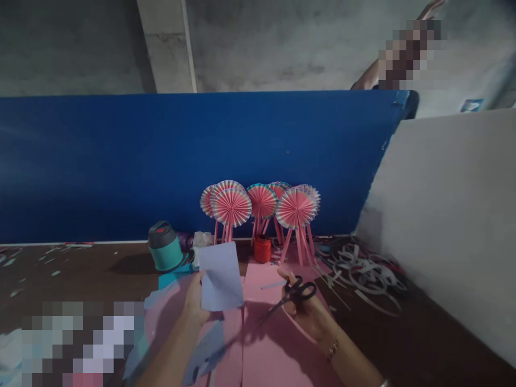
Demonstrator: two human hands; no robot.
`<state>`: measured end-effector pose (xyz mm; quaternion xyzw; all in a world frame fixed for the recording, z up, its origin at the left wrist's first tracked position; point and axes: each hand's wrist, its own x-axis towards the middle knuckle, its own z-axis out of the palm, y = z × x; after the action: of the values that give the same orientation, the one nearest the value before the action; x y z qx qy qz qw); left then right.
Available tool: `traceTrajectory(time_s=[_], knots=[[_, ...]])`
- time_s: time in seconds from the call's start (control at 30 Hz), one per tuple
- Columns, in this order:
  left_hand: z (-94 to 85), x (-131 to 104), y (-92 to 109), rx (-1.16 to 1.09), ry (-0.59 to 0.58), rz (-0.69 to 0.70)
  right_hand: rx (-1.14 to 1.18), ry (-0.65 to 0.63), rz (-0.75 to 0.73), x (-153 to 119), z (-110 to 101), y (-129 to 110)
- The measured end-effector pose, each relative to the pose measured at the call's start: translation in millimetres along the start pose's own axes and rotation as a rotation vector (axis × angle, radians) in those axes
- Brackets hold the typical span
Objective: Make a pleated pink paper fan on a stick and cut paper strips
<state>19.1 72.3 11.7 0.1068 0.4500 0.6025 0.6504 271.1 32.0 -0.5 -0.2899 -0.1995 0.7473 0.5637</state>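
Note:
My left hand [196, 297] grips a pale lavender sheet of paper [221, 277] by its left edge, holding it up over the work surface. In my right hand [308, 312] is a pair of scissors [296, 293] with black handles, the blades pointing down and to the left. The blades are apart from the sheet. Beneath both hands lies pink paper [274, 349], with blue paper pieces [207, 344] on its left part. A thin blue strip [273, 285] rests on the pink paper between the hands.
Pink pleated paper rosettes [231, 207] on legs lean near a blue partition [161, 161]. Before them stands a red container [262, 250]. A teal and grey container [165, 247] is at left; curled white paper strips [363, 274] heap at right. Another person's arm [368, 75] shows above the partition.

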Motion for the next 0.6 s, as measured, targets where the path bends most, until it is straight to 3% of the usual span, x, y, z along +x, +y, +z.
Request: traceTrajectory(time_s=[0.13,0.2,0.37,0.5,0.6], knots=[[6.4,-8,-8,0.001,-0.033,-0.135,-0.024,-0.057,0.012,-3,-4,0],[4.8,-7,-12,0.128,-0.092,-0.107,-0.028,-0.052,0.023,-4,-4,0],[-7.2,1,-21,0.543,-0.164,0.161,-0.083,0.005,0.021,0,-3,3],[-12.4,11,-21,1.072,-0.08,0.548,-0.147,0.019,0.01,2,-4,4],[-12.4,15,-20,1.127,-0.058,0.638,-0.13,0.024,0.01,1,-3,4]])
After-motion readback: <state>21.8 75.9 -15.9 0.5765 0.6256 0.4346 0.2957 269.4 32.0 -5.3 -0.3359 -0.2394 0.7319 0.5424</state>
